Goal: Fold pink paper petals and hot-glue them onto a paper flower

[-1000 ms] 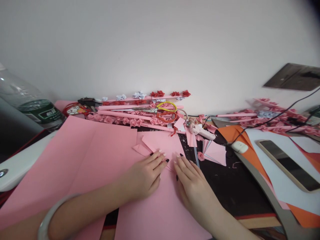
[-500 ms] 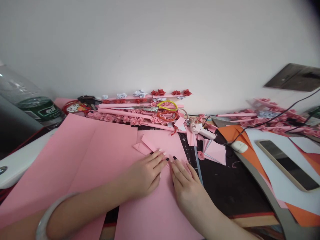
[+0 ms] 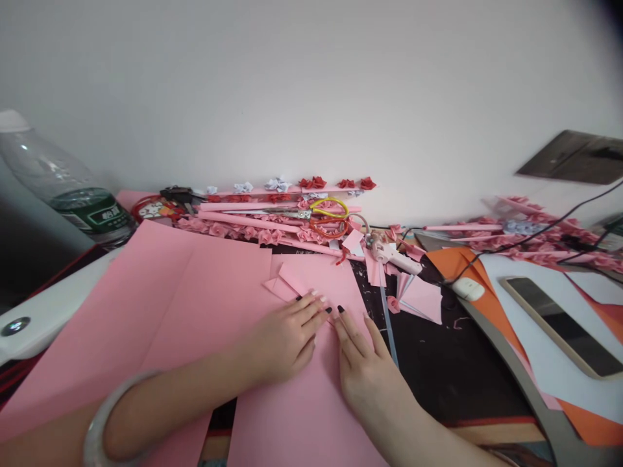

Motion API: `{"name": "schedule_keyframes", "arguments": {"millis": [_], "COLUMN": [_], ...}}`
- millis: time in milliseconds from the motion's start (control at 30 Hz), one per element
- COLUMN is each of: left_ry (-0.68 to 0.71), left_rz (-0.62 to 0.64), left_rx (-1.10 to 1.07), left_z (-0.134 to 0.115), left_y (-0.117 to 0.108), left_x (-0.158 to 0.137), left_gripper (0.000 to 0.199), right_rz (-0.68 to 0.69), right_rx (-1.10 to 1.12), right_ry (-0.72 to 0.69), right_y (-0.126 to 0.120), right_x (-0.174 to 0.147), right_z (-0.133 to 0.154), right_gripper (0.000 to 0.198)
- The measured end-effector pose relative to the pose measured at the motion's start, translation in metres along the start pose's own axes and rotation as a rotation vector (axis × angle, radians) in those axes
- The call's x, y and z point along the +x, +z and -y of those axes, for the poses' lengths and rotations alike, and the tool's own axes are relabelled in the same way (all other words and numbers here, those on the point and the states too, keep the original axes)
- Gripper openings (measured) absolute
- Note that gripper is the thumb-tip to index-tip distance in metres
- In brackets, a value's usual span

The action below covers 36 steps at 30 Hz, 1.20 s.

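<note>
A small folded piece of pink paper [image 3: 286, 280] lies on a larger pink sheet [image 3: 302, 421]. My left hand [image 3: 285, 340] rests flat across the lower part of the folded piece, fingers stretched out and hiding some of it. Close beside it, my right hand [image 3: 367, 373] lies with extended fingers, its fingertips touching the paper near the left fingertips. Whether either hand pinches an edge is not visible. A wide creased pink sheet [image 3: 195, 292] spreads under my left forearm.
Paper roses on pink stems [image 3: 253, 230], yellow-handled scissors [image 3: 331, 207] and a glue gun [image 3: 396, 258] lie along the wall. A translucent strip [image 3: 389, 331] is right of my hands. Farther right are a phone [image 3: 564, 324] and an earbud case [image 3: 468, 288]. A bottle [image 3: 92, 207] stands left.
My right hand has shifted slightly, its fingers a little farther from the left hand's. The view has moved a little; the folded paper looks unchanged.
</note>
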<state>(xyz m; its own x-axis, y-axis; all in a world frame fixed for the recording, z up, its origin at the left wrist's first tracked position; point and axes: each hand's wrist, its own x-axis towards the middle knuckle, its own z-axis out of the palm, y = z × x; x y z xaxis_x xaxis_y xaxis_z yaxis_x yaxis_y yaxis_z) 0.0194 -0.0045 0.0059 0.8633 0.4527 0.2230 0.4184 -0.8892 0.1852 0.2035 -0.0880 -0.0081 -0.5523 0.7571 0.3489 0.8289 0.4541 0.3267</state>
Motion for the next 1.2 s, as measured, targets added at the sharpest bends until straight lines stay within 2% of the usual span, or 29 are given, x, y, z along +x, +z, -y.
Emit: {"name": "schedule_keyframes", "arguments": {"millis": [100, 267, 400, 567, 767, 1000, 1200], "left_ry": [-0.039, -0.086, -0.09, -0.106, -0.108, -0.146, -0.086], "left_rz": [0.014, 0.019, 0.052, 0.072, 0.006, -0.004, -0.026], "left_rx": [-0.015, -0.03, -0.025, -0.042, -0.024, -0.026, 0.021], "left_z": [-0.002, -0.003, -0.003, -0.003, -0.004, -0.005, -0.002], "left_y": [-0.001, -0.001, -0.001, -0.002, 0.001, 0.0, -0.002], "left_x": [-0.001, -0.005, -0.004, -0.003, -0.005, -0.001, 0.005], "left_gripper": [0.044, 0.048, 0.045, 0.045, 0.049, 0.045, 0.042], "right_rz": [0.023, 0.152, 0.178, 0.196, 0.227, 0.173, 0.187], "right_rx": [0.025, 0.062, 0.085, 0.131, 0.132, 0.107, 0.114], "right_ry": [0.005, 0.05, 0.051, 0.071, 0.113, 0.086, 0.087], "right_y": [-0.005, -0.016, -0.012, -0.007, -0.009, -0.007, -0.006], "right_x": [0.003, 0.011, 0.013, 0.011, 0.017, 0.025, 0.028], "right_z": [-0.005, -0.011, -0.007, -0.006, -0.007, -0.005, -0.004], "right_gripper": [0.033, 0.04, 0.042, 0.041, 0.043, 0.04, 0.039]}}
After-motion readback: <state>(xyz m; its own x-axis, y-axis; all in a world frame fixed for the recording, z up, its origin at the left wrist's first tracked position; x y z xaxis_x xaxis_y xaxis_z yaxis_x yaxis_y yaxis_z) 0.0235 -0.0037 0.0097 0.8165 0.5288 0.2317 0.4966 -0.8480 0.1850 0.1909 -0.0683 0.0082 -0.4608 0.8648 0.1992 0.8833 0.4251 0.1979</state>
